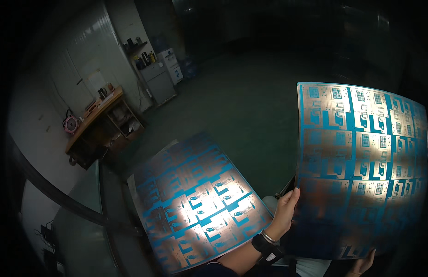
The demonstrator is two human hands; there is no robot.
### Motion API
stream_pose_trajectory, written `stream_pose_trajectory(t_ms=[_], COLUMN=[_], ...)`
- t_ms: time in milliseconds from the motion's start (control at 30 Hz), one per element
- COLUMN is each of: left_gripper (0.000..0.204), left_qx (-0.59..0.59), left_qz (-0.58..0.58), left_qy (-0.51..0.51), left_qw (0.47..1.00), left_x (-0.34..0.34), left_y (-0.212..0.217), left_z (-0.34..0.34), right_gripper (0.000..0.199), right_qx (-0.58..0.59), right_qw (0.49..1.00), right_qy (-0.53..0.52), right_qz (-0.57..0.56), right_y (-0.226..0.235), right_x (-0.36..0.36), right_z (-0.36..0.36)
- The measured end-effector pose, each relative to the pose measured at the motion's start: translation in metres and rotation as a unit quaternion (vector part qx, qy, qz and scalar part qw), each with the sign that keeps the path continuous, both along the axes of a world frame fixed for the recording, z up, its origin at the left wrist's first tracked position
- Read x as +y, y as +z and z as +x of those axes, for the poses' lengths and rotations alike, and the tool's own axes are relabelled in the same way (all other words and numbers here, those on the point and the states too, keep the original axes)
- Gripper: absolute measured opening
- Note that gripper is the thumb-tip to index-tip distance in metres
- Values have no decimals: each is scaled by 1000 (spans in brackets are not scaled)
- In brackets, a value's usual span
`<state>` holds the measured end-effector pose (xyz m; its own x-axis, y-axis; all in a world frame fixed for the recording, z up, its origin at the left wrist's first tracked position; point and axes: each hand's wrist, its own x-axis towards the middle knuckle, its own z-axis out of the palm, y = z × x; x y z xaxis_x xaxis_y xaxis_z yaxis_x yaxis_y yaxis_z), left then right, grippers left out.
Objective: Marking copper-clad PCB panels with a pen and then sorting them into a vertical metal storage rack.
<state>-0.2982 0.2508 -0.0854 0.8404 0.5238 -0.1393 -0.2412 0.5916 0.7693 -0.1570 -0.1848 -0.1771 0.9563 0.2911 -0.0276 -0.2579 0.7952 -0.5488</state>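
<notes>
A large copper-coloured circuit board panel [371, 152] with blue patterns stands raised and slightly bowed at the right. My left hand [284, 213] grips its left edge, thumb at the border and the other fingers partly hidden; a bracelet and a black band circle that wrist. At the panel's bottom edge, my right hand [363, 264] holds on with its fingertips, mostly cut off by the dark rim of the view. A second copper and blue circuit board panel [200, 203] lies below and left of the raised one, partly behind my left forearm. Bright light glares off both.
A dark curved bar [57, 191] crosses the lower left beside glass-like panes. Farther back stand a wooden desk [96, 113] with a pink fan [71, 124], a grey cabinet [157, 83] and a white water dispenser [170, 64]. The green floor [232, 101] stretches behind the panels.
</notes>
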Motion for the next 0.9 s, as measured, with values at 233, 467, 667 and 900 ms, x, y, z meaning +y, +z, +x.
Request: stream_pose_trajectory(t_ms=[233,467,667,900], left_gripper=[30,37,38,37], left_qx=[-39,-71,-83,-44], left_qz=[-19,-8,7,23], left_qy=[59,45,37,47], left_qw=[997,996,996,998], left_x=[-20,-2,9,19], left_y=[23,8,-23,-32], left_z=[-45,-101,-163,-187], right_gripper=[45,45,45,45], right_qx=[-28,-34,-54,-76], right_qw=[996,984,964,926], right_qy=[-4,-34,-86,-154], right_qz=[-81,-169,-245,-335], right_y=[-2,-13,-14,13], right_x=[-15,40,67,100], right_z=[-20,-88,-160,-191])
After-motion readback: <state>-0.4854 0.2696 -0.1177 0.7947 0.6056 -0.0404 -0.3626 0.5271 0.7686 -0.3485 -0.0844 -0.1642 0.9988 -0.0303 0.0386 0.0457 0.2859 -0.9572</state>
